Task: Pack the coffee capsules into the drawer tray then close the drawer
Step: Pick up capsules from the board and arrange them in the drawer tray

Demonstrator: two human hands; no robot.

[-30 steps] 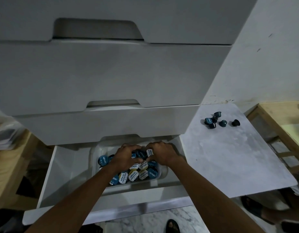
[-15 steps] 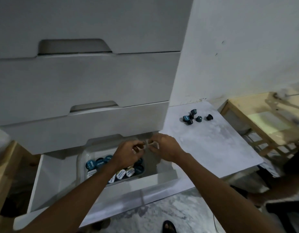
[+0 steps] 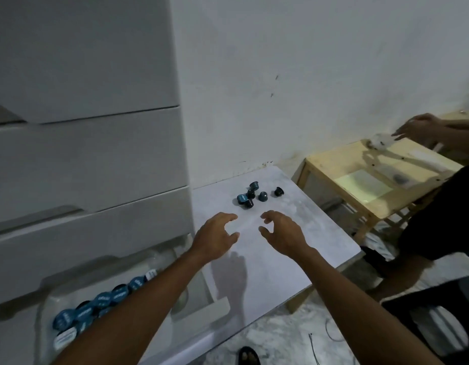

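Note:
Several loose dark-blue coffee capsules (image 3: pixel 250 197) lie in a small cluster on the grey side table (image 3: pixel 302 248), near the wall. My left hand (image 3: pixel 215 237) and my right hand (image 3: pixel 283 233) hover over the table just short of that cluster, fingers spread, holding nothing. At the lower left the bottom drawer (image 3: pixel 209 309) stands pulled out. Inside it is a clear plastic tray (image 3: pixel 47 299) with several blue- and white-lidded capsules (image 3: pixel 101 302), partly hidden by my left forearm.
Above the open drawer rise the white cabinet's shut drawer fronts (image 3: pixel 91 154). A pale wooden table (image 3: pixel 365 177) stands to the right of the grey one. Another person's hands (image 3: pixel 417 130) and dark clothing (image 3: pixel 439 227) fill the right edge. Floor lies below.
Both hands have left the tray in the drawer and swung right over the grey table towards the loose capsules. The view has turned right with them.

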